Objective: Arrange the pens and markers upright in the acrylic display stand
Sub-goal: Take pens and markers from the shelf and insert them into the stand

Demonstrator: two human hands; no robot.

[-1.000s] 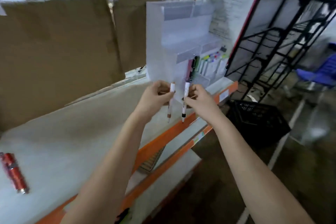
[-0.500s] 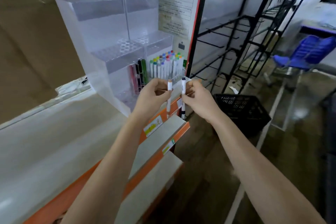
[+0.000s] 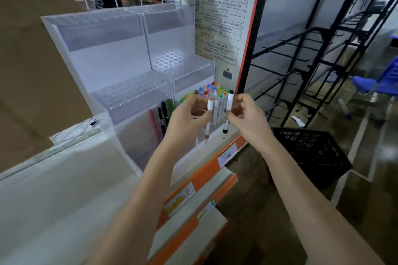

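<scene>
A tiered clear acrylic stand [image 3: 120, 66] sits on the white shelf. Its lowest right section holds several markers with coloured caps [image 3: 210, 90], standing upright. A few darker pens [image 3: 162, 114] stand in the lower left section. My left hand [image 3: 187, 118] pinches a white marker with a brown tip [image 3: 209, 114], held upright just in front of the coloured markers. My right hand [image 3: 245, 116] pinches a white marker with black ends [image 3: 227, 112], also upright, right beside the first.
The white shelf [image 3: 64, 189] has orange price rails [image 3: 206, 170] along its front edge. A printed sign board [image 3: 224, 17] stands behind the stand. To the right are a black wire rack [image 3: 323, 38], a black plastic crate [image 3: 310, 153] on the floor and a blue chair [image 3: 379, 82].
The view has swung right and closer to the stand. Both hands, each still holding its marker, have moved up to the lowest right section with the coloured markers.
</scene>
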